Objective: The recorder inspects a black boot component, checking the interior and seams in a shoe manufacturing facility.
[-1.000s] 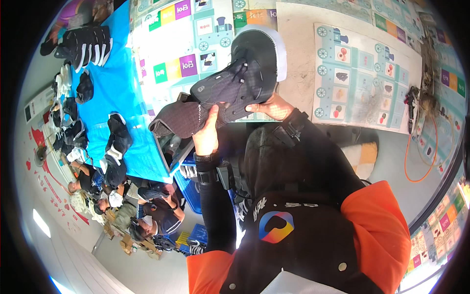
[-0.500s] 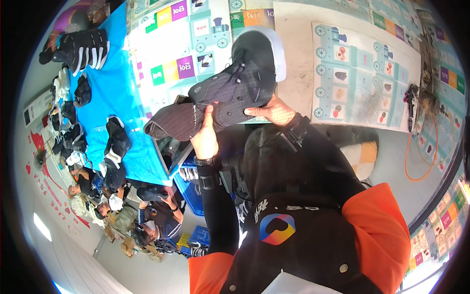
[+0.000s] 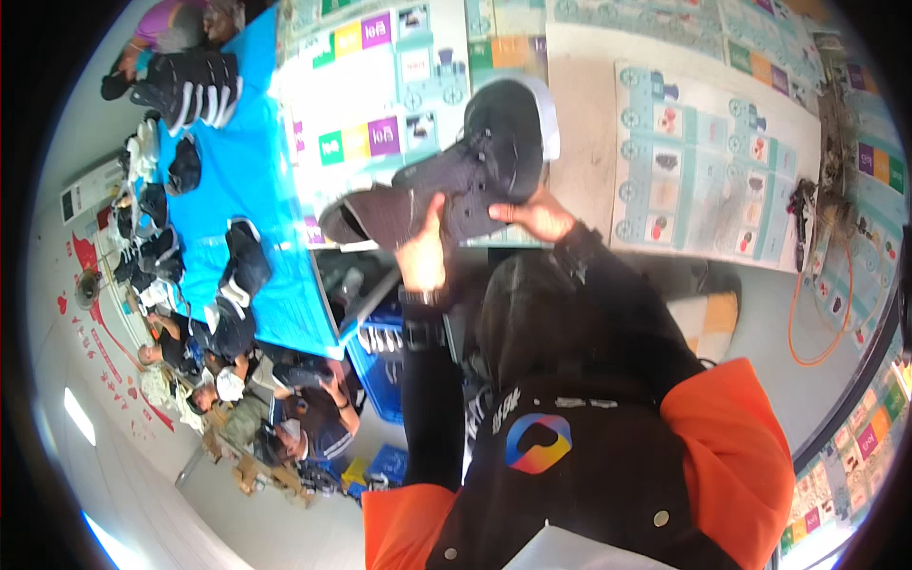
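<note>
Between my hands is a black high-top shoe [image 3: 465, 176] with a white sole edge, held up over the near side of the table. Its rounded toe points up and to the right, while the collar opening faces the lower left. My left hand [image 3: 424, 252] grips the ankle part, thumb on top and the other fingers hidden beneath. Nearer the toe, my right hand [image 3: 537, 217] is closed on the shoe's side, its thumb lying along the upper.
Printed sheets cover the work table [image 3: 579, 114]. Several dark shoes stand on a blue-covered table [image 3: 209, 214] at left, with a blue crate [image 3: 382, 385] below its corner. People work at the lower left. An orange cord [image 3: 807, 361] hangs at right.
The shoe has turned slightly in my hands, so its collar opening shows more. Both hands keep hold of it. The whole view has shifted a little.
</note>
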`<action>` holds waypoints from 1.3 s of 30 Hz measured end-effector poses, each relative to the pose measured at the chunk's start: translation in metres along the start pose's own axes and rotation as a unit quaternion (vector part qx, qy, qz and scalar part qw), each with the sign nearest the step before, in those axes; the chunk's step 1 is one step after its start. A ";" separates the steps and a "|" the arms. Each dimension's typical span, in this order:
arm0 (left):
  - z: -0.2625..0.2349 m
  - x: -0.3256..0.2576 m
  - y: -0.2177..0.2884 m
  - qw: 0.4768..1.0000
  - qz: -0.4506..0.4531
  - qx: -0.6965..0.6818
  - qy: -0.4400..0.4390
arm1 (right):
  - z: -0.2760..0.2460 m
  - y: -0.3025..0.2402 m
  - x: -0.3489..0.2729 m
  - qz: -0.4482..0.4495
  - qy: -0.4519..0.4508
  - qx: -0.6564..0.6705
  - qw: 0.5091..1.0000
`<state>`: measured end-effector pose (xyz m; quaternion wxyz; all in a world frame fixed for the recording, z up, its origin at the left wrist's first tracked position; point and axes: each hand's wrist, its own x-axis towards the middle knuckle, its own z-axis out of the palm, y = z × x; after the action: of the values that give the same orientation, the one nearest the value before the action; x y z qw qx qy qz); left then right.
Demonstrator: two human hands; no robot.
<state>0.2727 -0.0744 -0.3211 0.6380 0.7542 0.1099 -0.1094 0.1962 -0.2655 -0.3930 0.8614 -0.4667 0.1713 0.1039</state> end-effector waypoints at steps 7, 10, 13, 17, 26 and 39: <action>-0.006 0.011 0.009 0.959 0.168 0.229 0.017 | 0.008 -0.004 -0.002 -0.021 -0.068 0.255 0.964; -0.004 0.018 -0.001 0.950 0.161 0.269 0.010 | 0.006 0.000 0.001 -0.011 -0.055 0.268 0.962; -0.005 0.024 -0.011 0.986 0.096 0.131 -0.025 | 0.001 0.008 0.004 -0.011 -0.058 0.277 0.959; -0.003 0.031 -0.014 0.854 0.256 0.452 -0.031 | -0.005 0.017 0.011 0.009 -0.054 0.275 0.960; 0.012 0.012 0.035 0.990 0.100 0.067 -0.069 | 0.003 -0.008 0.004 -0.009 -0.080 0.285 0.955; 0.018 0.036 0.013 0.953 0.149 0.262 -0.035 | -0.003 0.008 0.007 0.040 -0.045 0.301 0.952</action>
<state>0.3103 -0.0930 -0.3230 0.4307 0.8983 -0.0590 -0.0646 0.1998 -0.2638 -0.4036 0.9639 -0.1734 0.1740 0.1025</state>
